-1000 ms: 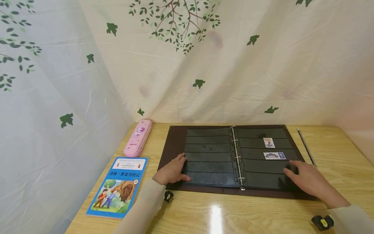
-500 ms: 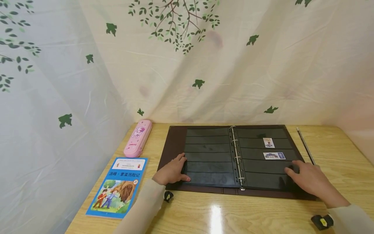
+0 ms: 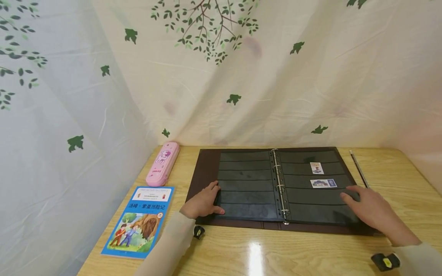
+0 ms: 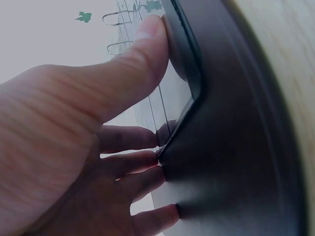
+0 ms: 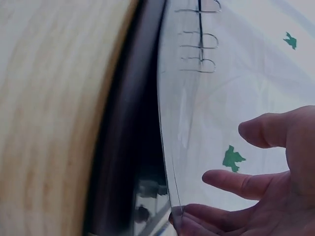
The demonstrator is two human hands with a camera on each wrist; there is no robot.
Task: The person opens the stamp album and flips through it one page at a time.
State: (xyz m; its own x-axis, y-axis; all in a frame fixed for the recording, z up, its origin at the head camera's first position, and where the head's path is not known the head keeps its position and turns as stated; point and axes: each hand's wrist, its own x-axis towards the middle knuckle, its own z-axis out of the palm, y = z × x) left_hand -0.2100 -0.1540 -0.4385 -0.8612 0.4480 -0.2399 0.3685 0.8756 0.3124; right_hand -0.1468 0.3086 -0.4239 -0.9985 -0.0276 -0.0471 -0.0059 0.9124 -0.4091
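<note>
A ring binder [image 3: 264,226] with dark covers lies spread on the table, holding black pocket pages on both sides of its metal rings [image 3: 280,186]. Two stamps, an upright one [image 3: 316,168] and a wider one [image 3: 323,183], sit in the right page [image 3: 310,212]. My left hand [image 3: 202,201] rests on the outer edge of the left page [image 3: 246,188], thumb on the page and fingers spread. At the right page's outer edge is my right hand [image 3: 373,211], thumb and index finger apart. In the right wrist view, its lower fingers [image 5: 216,216] touch the page's edge.
Left of the binder lie a blue picture-cover book [image 3: 139,220] and, behind it, a pink pencil case [image 3: 163,164]. A thin dark pencil-like stick [image 3: 359,168] lies to the right. A pale leaf-printed cloth [image 3: 269,115] hangs behind the wooden table [image 3: 224,253].
My right hand has shifted slightly right along the page's outer edge, its thumb moving away from the stamps. My left hand keeps its place; the binder and stamps look unchanged.
</note>
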